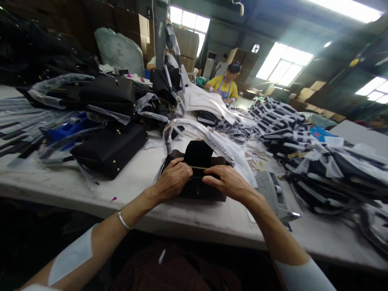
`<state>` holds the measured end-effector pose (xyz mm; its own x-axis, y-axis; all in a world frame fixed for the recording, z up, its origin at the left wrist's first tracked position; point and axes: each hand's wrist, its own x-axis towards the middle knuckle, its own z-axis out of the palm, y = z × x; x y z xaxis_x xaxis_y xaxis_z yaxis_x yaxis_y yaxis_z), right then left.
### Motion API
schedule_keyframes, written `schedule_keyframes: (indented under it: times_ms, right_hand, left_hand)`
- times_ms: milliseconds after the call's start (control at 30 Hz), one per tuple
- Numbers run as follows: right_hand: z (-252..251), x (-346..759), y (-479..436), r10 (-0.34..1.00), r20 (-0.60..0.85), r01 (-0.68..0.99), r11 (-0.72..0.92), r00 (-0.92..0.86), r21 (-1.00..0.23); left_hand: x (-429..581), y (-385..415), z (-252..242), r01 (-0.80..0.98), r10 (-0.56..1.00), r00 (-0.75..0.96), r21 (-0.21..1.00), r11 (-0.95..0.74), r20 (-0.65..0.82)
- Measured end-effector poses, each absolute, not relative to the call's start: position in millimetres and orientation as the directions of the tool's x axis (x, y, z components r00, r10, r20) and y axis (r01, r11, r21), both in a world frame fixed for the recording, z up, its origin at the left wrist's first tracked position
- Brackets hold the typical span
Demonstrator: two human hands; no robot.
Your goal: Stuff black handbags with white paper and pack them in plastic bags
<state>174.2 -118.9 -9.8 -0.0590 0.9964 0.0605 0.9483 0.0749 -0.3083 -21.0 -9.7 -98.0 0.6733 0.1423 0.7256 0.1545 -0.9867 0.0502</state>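
A black handbag (201, 193) stands near the table's front edge. Its flap (198, 152) is raised, and a small gold clasp shows on its front. An arched handle (203, 133) wrapped in clear plastic rises behind the opening. My left hand (175, 178) has its fingers curled over the left part of the bag's upper rim. On the right part of the same rim, my right hand (226, 181) grips with fingers above and thumb lower down. Fingertips of both hands are partly hidden at the edge.
More black handbags (110, 151) lie to the left, beside a blue holder (68, 129) and wrapped straps. A grey tape dispenser (271, 194) stands right of my right hand. Piled black bag parts (333, 178) cover the right side. A person in yellow (226, 85) works across the table.
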Motion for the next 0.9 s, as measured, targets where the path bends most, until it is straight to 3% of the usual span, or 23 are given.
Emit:
schedule_keyframes:
  times_ms: [100,167,367,533,600,733,800,900]
  right_hand:
    - [-5.9,197.5,-131.5,1.0,0.001,0.998,0.016,-0.016,-0.054]
    - [-6.6,204.1,-132.4,0.999,-0.015,0.999,-0.029,0.029,0.044]
    - [-47.1,221.0,-116.1,0.991,0.08,0.99,-0.104,0.111,-0.091]
    - [-93.4,246.4,-97.9,0.979,0.086,0.982,-0.189,0.187,0.018]
    - [-92.4,246.2,-100.0,0.965,0.124,0.972,-0.234,0.231,0.013]
    - [-75.3,211.7,-121.5,0.96,0.266,0.995,-0.073,0.088,-0.065]
    - [-76.5,186.0,-134.0,0.97,0.24,0.999,0.035,-0.028,-0.029]
    - [-94.2,161.1,-146.3,0.992,0.121,0.999,0.02,-0.024,0.028]
  left_hand:
    - [-11.0,0.8,-85.5,0.17,0.18,0.714,0.081,-0.982,0.677]
    - [-6.5,7.1,-72.4,0.187,0.199,0.76,0.084,-0.979,0.619]
    - [15.6,27.8,-54.3,0.295,0.326,0.854,0.139,-0.945,0.405]
    - [46.7,48.1,-91.2,0.49,0.495,0.869,0.114,-0.864,0.013]
    - [54.9,54.1,-104.6,0.529,0.523,0.849,0.115,-0.841,-0.077]
    - [64.5,59.9,-113.8,0.528,0.511,0.847,0.124,-0.84,-0.146]
    - [68.1,60.9,-110.1,0.529,0.506,0.844,0.121,-0.84,-0.178]
    - [69.9,59.6,-96.6,0.517,0.485,0.846,0.116,-0.848,-0.22]
